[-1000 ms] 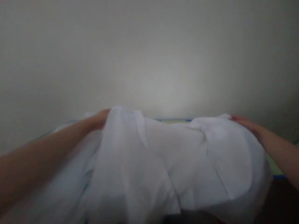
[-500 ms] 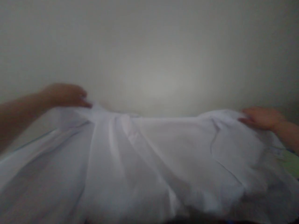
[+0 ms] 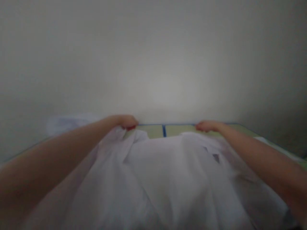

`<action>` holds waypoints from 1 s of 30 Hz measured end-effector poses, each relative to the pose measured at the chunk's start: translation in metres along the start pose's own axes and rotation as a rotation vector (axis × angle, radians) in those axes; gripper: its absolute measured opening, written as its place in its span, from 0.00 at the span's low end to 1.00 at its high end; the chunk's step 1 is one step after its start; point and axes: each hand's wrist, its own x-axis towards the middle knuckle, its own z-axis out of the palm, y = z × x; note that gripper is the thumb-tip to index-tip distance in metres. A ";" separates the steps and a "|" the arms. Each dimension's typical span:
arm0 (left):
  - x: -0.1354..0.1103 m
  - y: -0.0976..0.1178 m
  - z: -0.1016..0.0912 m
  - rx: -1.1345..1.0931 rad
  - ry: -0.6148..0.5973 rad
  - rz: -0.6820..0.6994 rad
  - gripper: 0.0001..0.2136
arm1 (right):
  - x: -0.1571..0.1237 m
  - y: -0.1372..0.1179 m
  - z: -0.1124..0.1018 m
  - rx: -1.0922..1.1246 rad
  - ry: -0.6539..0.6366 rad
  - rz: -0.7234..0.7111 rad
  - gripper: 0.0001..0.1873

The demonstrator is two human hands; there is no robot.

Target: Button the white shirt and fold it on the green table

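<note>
A thin white shirt (image 3: 158, 166) hangs stretched between my two hands and fills the lower middle of the head view in loose folds. At its upper left edge my left hand (image 3: 129, 122) is closed, with the fabric bunched beneath the fingers. My right hand (image 3: 206, 126) grips the upper right edge, its fingers curled and partly blurred. Between the hands the shirt's top edge sags slightly. Its lower part runs out of view at the bottom, and some of its sides are hidden behind my forearms.
Behind the shirt lies a pale green table (image 3: 179, 128) with blue edging and a blue dividing line. It meets a plain grey wall (image 3: 158, 64). Another white cloth (image 3: 69, 123) shows at the left, blurred. A flat white piece (image 3: 278, 148) lies at the right edge.
My hands have come closer together, the left moving right and down, the right moving left. The shirt has bunched narrower and sits lower, exposing the green surface behind it.
</note>
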 end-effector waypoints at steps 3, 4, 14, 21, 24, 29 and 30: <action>0.008 0.018 0.033 -0.039 -0.310 -0.170 0.19 | 0.014 -0.036 0.029 0.018 -0.180 0.006 0.16; 0.009 0.020 0.041 -0.040 -0.416 -0.202 0.19 | 0.017 -0.042 0.034 0.018 -0.217 0.002 0.16; -0.003 0.034 -0.007 -0.134 -0.275 -0.056 0.19 | -0.024 -0.047 -0.018 0.075 -0.235 -0.102 0.20; 0.004 0.015 -0.024 -0.135 0.888 0.071 0.22 | -0.013 -0.033 -0.024 0.065 0.974 -0.172 0.24; 0.022 -0.001 0.014 -0.051 0.546 0.041 0.23 | 0.022 -0.032 -0.001 -0.086 0.667 -0.087 0.37; 0.039 -0.004 0.062 -0.019 0.067 0.093 0.21 | 0.040 -0.020 0.025 -0.209 0.294 0.022 0.32; 0.040 -0.003 0.064 -0.012 0.066 0.095 0.22 | 0.038 -0.018 0.026 -0.209 0.275 0.040 0.29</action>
